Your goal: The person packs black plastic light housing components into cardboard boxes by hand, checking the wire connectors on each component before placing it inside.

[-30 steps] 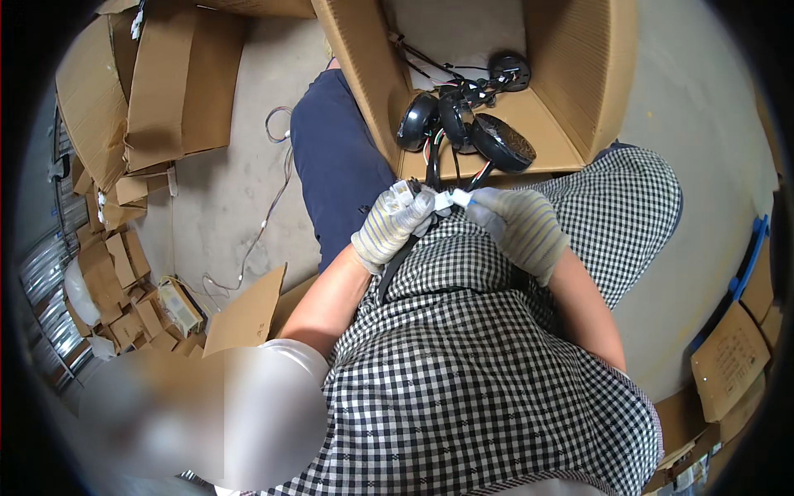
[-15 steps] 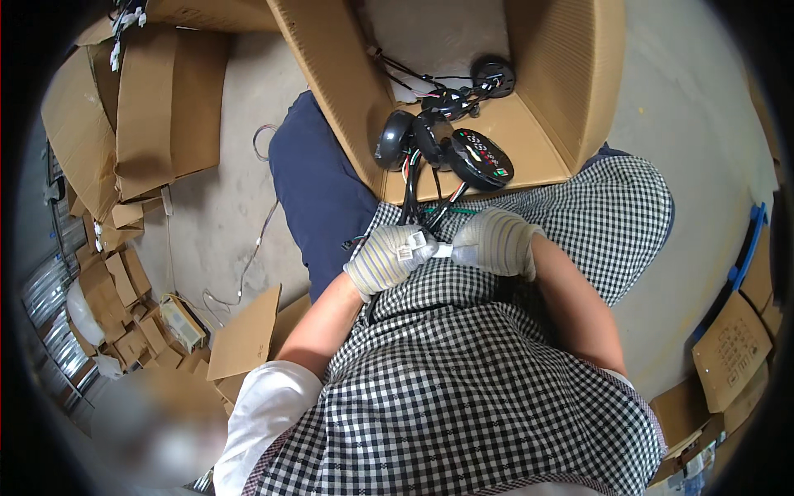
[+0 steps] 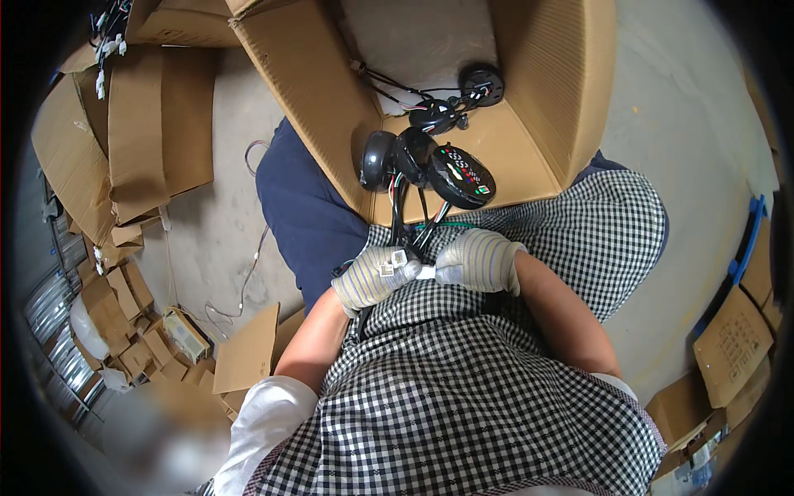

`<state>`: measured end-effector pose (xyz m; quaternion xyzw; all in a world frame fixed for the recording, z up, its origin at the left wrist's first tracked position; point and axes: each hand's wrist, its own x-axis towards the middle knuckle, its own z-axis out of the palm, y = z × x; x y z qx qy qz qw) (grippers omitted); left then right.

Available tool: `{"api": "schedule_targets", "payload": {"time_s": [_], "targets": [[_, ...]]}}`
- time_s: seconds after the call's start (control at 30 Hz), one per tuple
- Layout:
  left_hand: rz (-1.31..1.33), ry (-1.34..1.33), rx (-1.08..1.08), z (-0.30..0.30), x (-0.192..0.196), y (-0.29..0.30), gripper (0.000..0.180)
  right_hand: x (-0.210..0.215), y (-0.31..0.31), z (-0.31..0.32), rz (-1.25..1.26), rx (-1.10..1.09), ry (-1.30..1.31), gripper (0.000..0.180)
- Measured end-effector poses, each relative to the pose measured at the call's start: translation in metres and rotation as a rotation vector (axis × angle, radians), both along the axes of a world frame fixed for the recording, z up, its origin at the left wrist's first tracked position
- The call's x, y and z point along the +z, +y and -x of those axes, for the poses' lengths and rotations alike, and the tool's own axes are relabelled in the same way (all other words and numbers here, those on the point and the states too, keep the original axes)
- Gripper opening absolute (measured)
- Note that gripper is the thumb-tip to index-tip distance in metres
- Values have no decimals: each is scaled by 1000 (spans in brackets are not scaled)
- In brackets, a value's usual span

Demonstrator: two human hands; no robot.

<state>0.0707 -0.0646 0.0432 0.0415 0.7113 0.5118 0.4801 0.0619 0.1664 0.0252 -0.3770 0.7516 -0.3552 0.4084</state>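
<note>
Both my hands wear striped knit gloves and meet above my checked apron. My left hand is closed round a bundle of black cables, with white plug connectors showing at its fingers. Between the two hands a white connector is pinched, and my right hand grips its right end. The cables run up to several round black gauges at the open cardboard box's near edge. One gauge faces up with coloured marks; two more stand tilted beside it. My fingertips partly hide the connector.
The open cardboard box lies between my knees. Deeper inside are other round black gauges with wires. Flattened and open cartons crowd the left, where a thin cable trails over the floor. More cardboard lies at the right.
The box, gauges and both hands sit slightly lower and further left in the picture. Both hands keep their grip on the white connector.
</note>
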Motion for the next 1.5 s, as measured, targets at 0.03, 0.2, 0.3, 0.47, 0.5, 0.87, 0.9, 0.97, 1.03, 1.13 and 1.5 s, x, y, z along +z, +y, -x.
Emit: {"api": "schedule_targets", "payload": {"time_s": [0.03,0.2,0.3,0.47,0.5,0.87,0.9,0.97,1.03,1.13,1.5], "targets": [[-2,-2,4,0,-1,-1,19,7,1,3,-35,-8,-51,22],[-190,-62,86,4,0,-1,23,15,38,16,-47,-459,-10,15],[-248,-442,324,0,0,-11,29,39,55,70,-255,-937,-207,15],[-442,-588,349,16,10,-4,19,-64,52,130,-500,-729,308,26],[-458,-399,238,19,7,2,19,-100,50,131,-407,-682,369,28],[-403,-208,236,23,2,0,41,-81,57,124,-404,-1138,203,20],[-341,-146,267,29,7,4,42,-69,65,112,-357,-962,340,14],[-272,-77,305,33,4,6,42,-48,59,92,-386,-348,788,10],[-79,533,108,29,-18,6,41,-9,21,60,-175,-324,849,12],[-278,104,394,27,-10,13,47,36,-21,34,-462,-246,381,17],[-359,-121,710,36,-29,17,43,97,18,-63,550,-741,81,13]]}}
